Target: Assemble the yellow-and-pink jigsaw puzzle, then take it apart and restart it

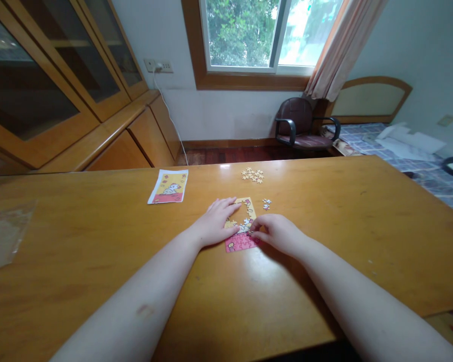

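A small jigsaw puzzle (244, 221), yellow above and pink below, lies partly assembled on the wooden table (98, 241). My left hand (216, 221) lies flat with fingers stretched out, covering the puzzle's left side. My right hand (275, 232) rests at the puzzle's right edge with its fingers curled into a pinch on the puzzle's middle; what the fingertips hold is too small to make out. A pile of loose pieces (253, 175) sits farther back, and a few more pieces (266, 203) lie just right of the puzzle.
A printed reference picture (168, 186) lies to the left of the puzzle. A clear plastic bag (3, 231) is at the table's left edge. Behind the table are a dark armchair (302, 125), wooden cabinets (79, 100), a window and a bed at right.
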The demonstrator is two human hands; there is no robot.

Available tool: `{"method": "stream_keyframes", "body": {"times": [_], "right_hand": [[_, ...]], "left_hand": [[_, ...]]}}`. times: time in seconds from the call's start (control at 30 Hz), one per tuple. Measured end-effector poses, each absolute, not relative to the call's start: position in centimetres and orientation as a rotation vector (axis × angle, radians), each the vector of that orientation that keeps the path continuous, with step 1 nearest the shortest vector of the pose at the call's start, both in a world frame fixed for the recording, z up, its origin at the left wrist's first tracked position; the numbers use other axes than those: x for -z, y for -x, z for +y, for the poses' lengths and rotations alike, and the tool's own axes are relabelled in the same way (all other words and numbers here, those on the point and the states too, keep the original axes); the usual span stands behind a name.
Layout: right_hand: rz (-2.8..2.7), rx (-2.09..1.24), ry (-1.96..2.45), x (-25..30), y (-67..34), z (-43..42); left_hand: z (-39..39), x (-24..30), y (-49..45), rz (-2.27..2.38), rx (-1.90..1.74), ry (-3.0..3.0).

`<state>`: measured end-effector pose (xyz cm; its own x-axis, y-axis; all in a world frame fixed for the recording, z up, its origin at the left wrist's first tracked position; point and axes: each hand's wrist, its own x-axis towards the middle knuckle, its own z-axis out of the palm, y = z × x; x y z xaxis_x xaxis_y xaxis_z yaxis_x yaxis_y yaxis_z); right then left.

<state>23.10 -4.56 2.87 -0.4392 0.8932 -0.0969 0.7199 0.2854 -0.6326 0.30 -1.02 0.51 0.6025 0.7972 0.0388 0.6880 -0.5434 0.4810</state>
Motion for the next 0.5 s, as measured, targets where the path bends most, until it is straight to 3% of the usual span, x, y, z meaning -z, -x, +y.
{"method": "stream_keyframes", "body": {"times": [0.5], "right_hand": [[-2.562,-0.66,1.267,-3.6,-24.1,-4.5]], "left_hand": [[-1.1,-0.9,-0.3,1.123,-0.414,-2.478]]}}
